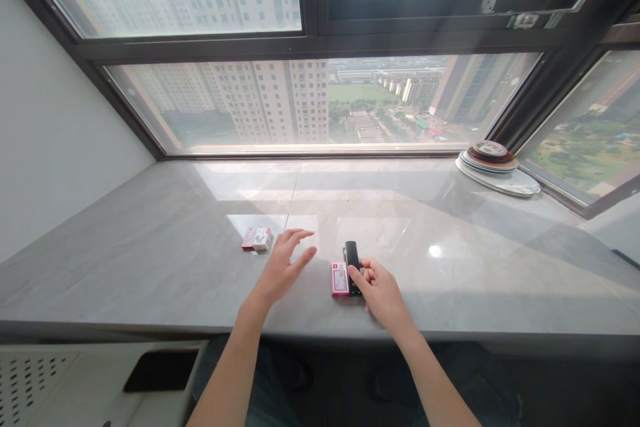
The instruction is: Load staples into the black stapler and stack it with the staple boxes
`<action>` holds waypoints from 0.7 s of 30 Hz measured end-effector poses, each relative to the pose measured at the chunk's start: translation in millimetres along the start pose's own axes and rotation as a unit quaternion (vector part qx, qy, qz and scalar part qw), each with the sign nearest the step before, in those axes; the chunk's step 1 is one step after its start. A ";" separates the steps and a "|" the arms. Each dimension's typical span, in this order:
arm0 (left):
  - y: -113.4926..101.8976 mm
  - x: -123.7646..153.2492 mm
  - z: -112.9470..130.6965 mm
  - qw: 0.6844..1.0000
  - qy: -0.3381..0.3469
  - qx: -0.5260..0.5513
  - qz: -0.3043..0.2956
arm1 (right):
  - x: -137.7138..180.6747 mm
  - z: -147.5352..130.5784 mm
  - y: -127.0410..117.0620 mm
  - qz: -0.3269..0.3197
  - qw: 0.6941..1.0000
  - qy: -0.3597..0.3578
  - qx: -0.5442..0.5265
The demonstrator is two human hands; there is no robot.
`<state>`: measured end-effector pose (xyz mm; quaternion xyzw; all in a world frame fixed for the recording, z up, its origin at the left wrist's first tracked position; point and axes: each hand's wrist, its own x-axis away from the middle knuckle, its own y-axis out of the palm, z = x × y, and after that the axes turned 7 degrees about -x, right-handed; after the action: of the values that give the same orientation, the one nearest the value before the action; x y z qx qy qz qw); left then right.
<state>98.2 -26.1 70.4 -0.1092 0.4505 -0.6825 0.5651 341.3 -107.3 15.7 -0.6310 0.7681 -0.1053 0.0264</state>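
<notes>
My right hand [383,290] is closed around a black stapler [353,257], its thumb lying across the near part. Right against the stapler's left side is a small pink-and-white box [340,279] on the grey stone counter. My left hand [286,260] hovers over the counter with fingers and thumb apart, holding nothing. Just beyond its left side sit two little boxes close together, one red and white [249,238] and one mostly white [263,238]. The lower right part of the stapler is covered by my right hand.
A stack of plates or trays [493,163] stands in the far right corner by the window. Dark window frames [310,157] border the back of the counter [150,267]. A pale perforated panel [75,380] is below the front edge at left.
</notes>
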 end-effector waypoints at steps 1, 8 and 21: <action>-15.1 -5.0 -17.3 0.999 -0.027 -0.012 0.042 | 0.5 -0.6 0.0 -0.001 1.000 -0.003 0.001; -71.7 -4.7 -131.1 0.980 -0.166 -0.111 -0.013 | 1.7 -2.0 0.6 0.006 1.000 -0.007 0.013; -42.2 56.3 -34.6 0.990 -0.097 -0.038 -0.096 | -1.5 0.9 2.4 0.008 1.000 0.001 0.016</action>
<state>28.0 -59.9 61.6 -0.2390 0.4061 -0.7023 0.5336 339.5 -105.4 14.2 -0.6240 0.7716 -0.1180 0.0362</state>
